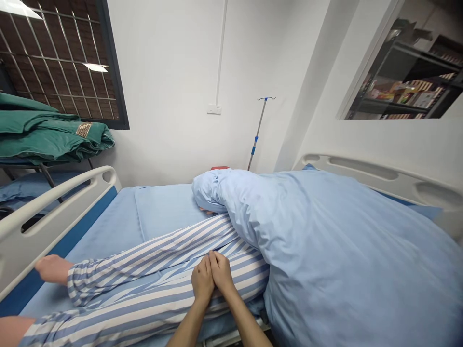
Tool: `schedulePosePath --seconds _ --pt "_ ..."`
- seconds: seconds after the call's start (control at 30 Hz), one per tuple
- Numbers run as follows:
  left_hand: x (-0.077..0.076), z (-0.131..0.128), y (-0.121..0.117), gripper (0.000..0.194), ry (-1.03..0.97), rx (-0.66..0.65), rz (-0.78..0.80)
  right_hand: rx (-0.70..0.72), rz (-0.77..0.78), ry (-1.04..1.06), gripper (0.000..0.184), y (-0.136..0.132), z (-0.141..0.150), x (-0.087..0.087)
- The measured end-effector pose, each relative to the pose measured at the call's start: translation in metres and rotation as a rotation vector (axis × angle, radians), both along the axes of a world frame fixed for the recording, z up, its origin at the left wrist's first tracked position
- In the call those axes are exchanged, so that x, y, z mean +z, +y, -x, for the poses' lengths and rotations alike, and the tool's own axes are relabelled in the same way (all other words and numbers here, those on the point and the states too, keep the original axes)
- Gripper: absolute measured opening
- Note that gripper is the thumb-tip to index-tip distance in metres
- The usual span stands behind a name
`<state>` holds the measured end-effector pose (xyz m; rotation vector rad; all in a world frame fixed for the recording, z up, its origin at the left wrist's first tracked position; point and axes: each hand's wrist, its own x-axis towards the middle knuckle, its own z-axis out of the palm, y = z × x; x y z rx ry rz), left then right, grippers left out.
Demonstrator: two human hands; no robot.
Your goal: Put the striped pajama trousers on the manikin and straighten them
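Observation:
A figure in blue-and-white striped pyjama trousers (152, 270) lies on a hospital bed, its bare foot (52, 268) at the left. My left hand (201, 285) and my right hand (221, 273) lie side by side, palms down, on the upper striped leg, fingers stretched out and close together, holding nothing. A light blue duvet (325, 250) is bunched over the figure's upper body just right of my hands.
A blue sheet (119, 226) covers the mattress. White bed rails stand at the left (47, 212) and far right (379, 176). An IV pole (257, 132) stands at the wall. Folded green cloths (47, 132) lie on a rack at left.

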<state>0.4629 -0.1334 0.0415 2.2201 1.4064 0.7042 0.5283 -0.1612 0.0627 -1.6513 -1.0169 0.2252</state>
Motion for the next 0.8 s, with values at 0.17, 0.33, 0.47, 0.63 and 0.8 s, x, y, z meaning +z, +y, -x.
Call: schedulePosePath --seconds 0.17,0.33,0.47,0.63,0.8 --pt "0.011 -0.001 -0.004 0.039 -0.064 -0.005 0.106 0.014 0.036 -0.178 0.043 -0.007 -0.013 0.02" --pt "0.011 -0.003 -0.004 0.04 -0.062 0.0 0.123 -0.012 0.101 -0.223 0.043 -0.009 -0.024 -0.002" --pt "0.005 -0.004 -0.004 0.038 -0.059 -0.02 0.101 -0.056 0.092 -0.225 0.043 -0.012 -0.026 -0.017" --pt "0.005 -0.006 -0.001 0.038 -0.098 -0.059 0.123 -0.057 0.036 -0.152 0.044 -0.013 -0.028 -0.014" --pt "0.027 -0.023 0.006 0.044 -0.461 -0.069 0.232 -0.055 -0.047 -0.046 0.042 -0.013 -0.031 -0.015"
